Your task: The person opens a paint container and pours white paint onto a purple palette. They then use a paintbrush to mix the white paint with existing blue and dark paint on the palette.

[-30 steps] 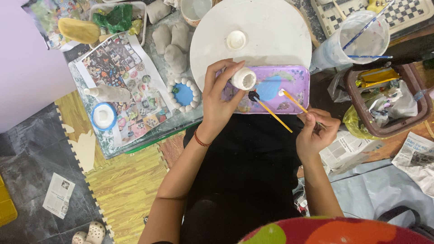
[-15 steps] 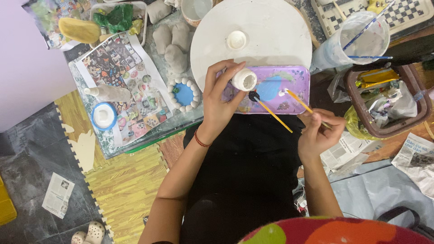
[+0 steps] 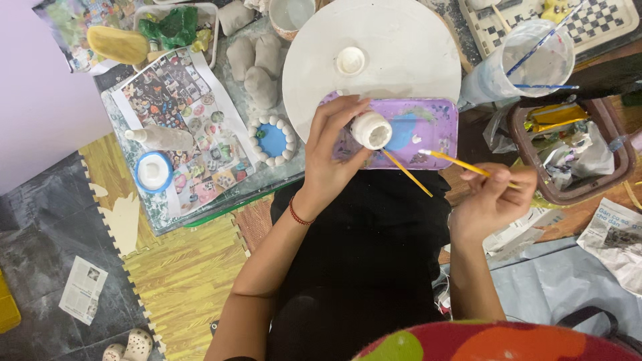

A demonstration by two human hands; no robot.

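Note:
My left hand (image 3: 332, 157) grips a small white paint bottle (image 3: 371, 130) with its open mouth turned toward me, held over a purple palette tray (image 3: 438, 127) smeared with blue and white paint. My right hand (image 3: 493, 200) holds a thin yellow brush (image 3: 461, 162) whose tip points left over the tray. A second yellow brush (image 3: 406, 172) leans from the tray's near edge. The bottle's white cap (image 3: 350, 60) lies on a round white board (image 3: 401, 47) behind the tray.
A clear plastic cup (image 3: 535, 57) with brushes stands at the right, a brown basket (image 3: 575, 154) of wrappers beyond it. Left are grey clay pieces (image 3: 257, 63), a blue round dish with a shell rim (image 3: 272, 140), a white lid (image 3: 153, 172) and printed paper (image 3: 180, 127).
My right hand has drawn the brush to the right and lifted its tip off the palette's middle. My left hand keeps the bottle in the same place.

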